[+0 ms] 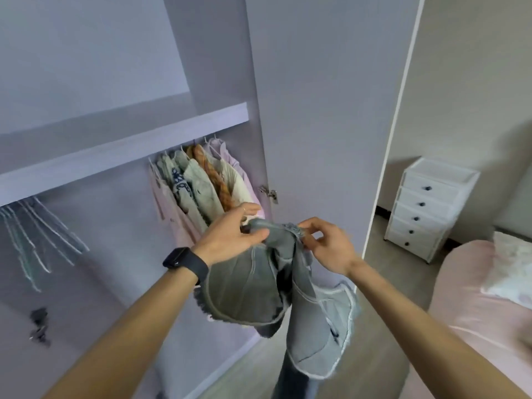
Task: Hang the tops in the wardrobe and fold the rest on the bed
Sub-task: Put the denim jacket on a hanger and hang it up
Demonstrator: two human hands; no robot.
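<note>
The left hand [233, 234] and right hand [325, 243] each pinch the top edge of the grey denim garment [253, 289], held just in front of the hung tops [201, 182] in the wardrobe. It's possibly a zip under the right fingers. The empty hangers [37, 234] are far left, so reaching for one leaves a single pinch and the cloth could slip.

The wardrobe [86, 67] is pale lilac all over, with a silver hinge [269, 192]. The garment [244, 289] is faded grey denim with paler seams and a whitish frayed hem. Among the hung tops [201, 185], one is pale pink [165, 203], one white with a navy print [180, 180], some cream, one a braided orange-brown [214, 180], and one pinkish lilac [227, 151]. The hangers [37, 234] look pale grey-green. The watch [184, 260] is black. The drawers [426, 208] are white with dark knobs [422, 204]. The bed [475, 312] is soft pink, its pillow [512, 269] white with a faint pattern. The floor [250, 370] is grey-beige and the wall [475, 67] beige.
</note>
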